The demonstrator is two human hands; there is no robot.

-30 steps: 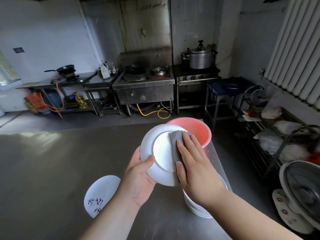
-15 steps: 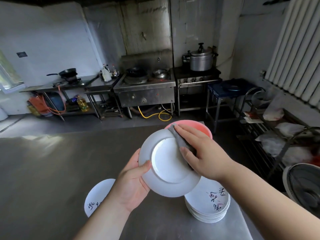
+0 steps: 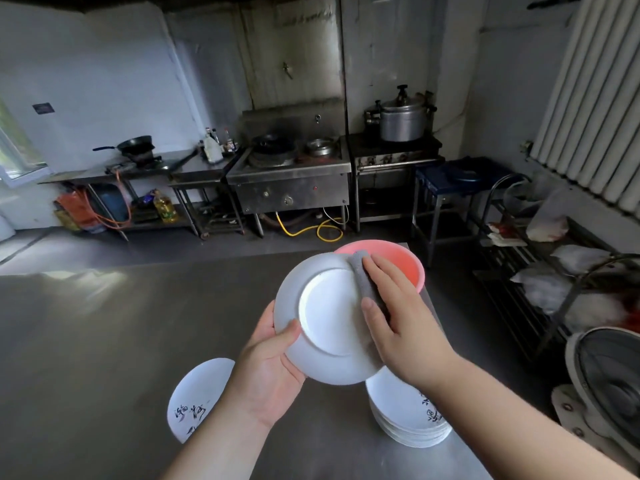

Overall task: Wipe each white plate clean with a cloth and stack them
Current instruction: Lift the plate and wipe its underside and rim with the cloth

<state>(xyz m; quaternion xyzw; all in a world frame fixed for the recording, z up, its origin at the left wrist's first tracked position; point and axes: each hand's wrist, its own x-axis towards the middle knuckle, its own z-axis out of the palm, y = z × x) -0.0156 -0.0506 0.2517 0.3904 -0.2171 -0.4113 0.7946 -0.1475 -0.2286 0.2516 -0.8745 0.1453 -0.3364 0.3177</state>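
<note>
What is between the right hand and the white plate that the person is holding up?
A folded grey cloth lies between the right hand and the underside of the held plate, as the head view shows.

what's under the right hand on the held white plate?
A folded grey cloth, pressed by the right hand against the underside of the white plate. The hand covers most of the cloth, and that part of the plate is hidden.
</note>
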